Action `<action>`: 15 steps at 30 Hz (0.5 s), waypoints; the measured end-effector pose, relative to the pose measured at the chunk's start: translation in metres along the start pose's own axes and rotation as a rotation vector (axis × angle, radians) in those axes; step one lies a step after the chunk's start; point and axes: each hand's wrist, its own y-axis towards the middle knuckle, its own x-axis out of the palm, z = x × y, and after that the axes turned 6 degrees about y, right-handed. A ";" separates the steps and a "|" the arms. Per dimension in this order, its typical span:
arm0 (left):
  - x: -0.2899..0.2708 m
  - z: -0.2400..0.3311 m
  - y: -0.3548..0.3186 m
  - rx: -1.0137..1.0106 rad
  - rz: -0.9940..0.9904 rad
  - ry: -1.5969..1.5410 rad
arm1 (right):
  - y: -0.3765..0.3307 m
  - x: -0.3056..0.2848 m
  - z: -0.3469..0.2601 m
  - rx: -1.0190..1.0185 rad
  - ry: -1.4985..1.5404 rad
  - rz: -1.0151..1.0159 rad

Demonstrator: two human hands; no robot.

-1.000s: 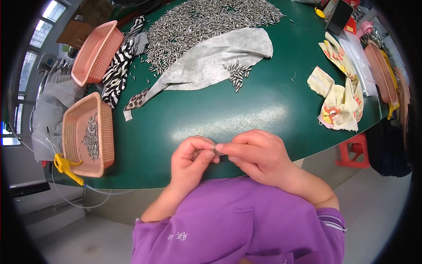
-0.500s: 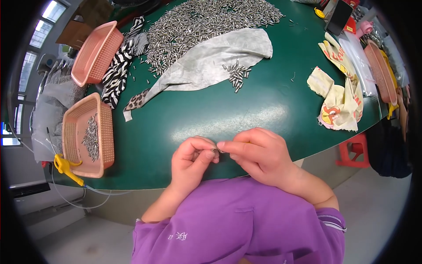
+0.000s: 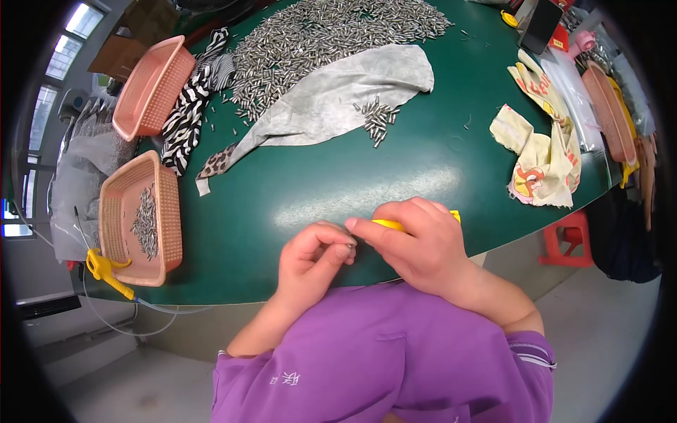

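Close to the table's near edge, my left hand (image 3: pixel 308 259) is closed in a pinch on a small metal pin (image 3: pixel 350 245), mostly covered by the fingertips. Just right of it, my right hand (image 3: pixel 428 248) is wrapped round a slim yellow tool (image 3: pixel 388 224), whose kind I cannot make out. Its far end shows beyond the knuckles. The right index finger reaches to the left fingertips. Farther off, a small heap of metal pins (image 3: pixel 379 121) lies at the edge of a grey cloth (image 3: pixel 310 106), with a large pile of pins (image 3: pixel 331 39) behind.
At left are a pink basket (image 3: pixel 176 233) holding some pins, another pink basket (image 3: pixel 187 70), a yellow air gun (image 3: pixel 102 264) and a zebra-striped cloth (image 3: pixel 187 120). A cream printed cloth (image 3: pixel 539 166), a phone (image 3: pixel 541 27) and a red stool (image 3: pixel 577 243) are at right.
My right hand has turned slightly, and more of the yellow tool now shows. The left hand has shifted a little to the right, still pinching. The view has moved slightly.
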 end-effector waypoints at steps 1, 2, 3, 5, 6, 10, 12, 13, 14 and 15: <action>0.000 0.000 0.000 0.001 -0.001 0.001 | 0.001 0.000 0.001 -0.013 -0.003 0.041; 0.000 -0.001 0.000 0.003 0.017 -0.032 | 0.001 0.000 0.000 -0.015 -0.003 0.041; 0.000 -0.001 0.000 0.005 0.035 -0.064 | 0.001 -0.002 -0.001 0.021 0.032 0.025; -0.001 -0.001 0.001 0.015 0.037 -0.059 | -0.001 -0.003 -0.002 0.057 0.066 0.009; -0.001 -0.002 0.001 0.024 0.037 -0.055 | -0.003 -0.002 -0.001 0.063 0.132 -0.006; -0.001 -0.003 0.002 0.055 0.030 -0.035 | -0.003 -0.001 -0.001 0.058 0.247 -0.027; -0.001 -0.002 0.002 0.050 0.037 -0.024 | -0.003 -0.001 -0.001 0.052 0.250 -0.029; -0.001 -0.002 0.001 0.049 0.037 -0.025 | -0.003 0.000 -0.001 0.046 0.253 -0.032; 0.000 -0.001 0.001 0.037 0.041 -0.032 | -0.003 0.000 -0.001 0.046 0.253 -0.033; 0.000 -0.001 0.001 0.025 0.045 -0.039 | -0.003 0.001 -0.001 0.044 0.253 -0.035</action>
